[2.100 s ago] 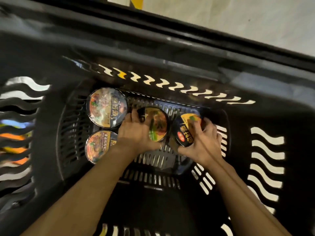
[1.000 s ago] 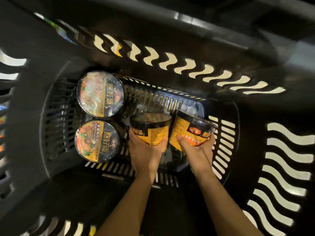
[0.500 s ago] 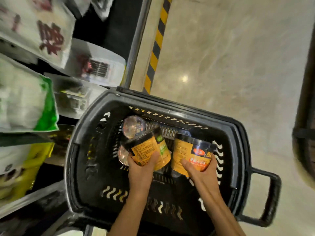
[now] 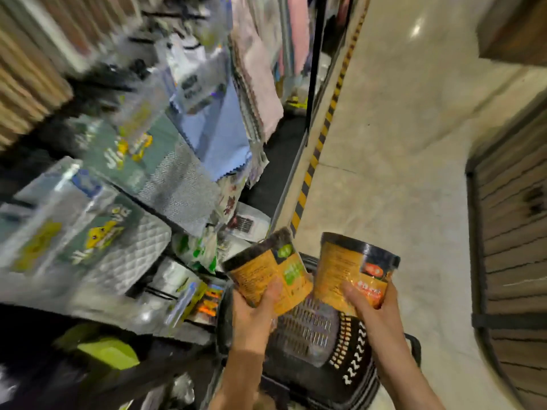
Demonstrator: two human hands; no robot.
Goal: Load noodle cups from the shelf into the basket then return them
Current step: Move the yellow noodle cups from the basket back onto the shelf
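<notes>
My left hand (image 4: 257, 309) and right hand (image 4: 371, 306) each wrap a yellow-and-black noodle cup, left cup (image 4: 266, 270), right cup (image 4: 352, 267), above the black basket (image 4: 352, 350) beside blurred shelves (image 4: 124, 184).

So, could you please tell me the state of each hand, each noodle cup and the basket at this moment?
Left hand: closed around the left cup.
Right hand: closed around the right cup.
Left cup: held up clear of the basket, tilted left, lid hidden.
Right cup: held up clear of the basket, nearly upright, lid hidden.
Basket: on the floor below the hands, contents mostly hidden.
</notes>
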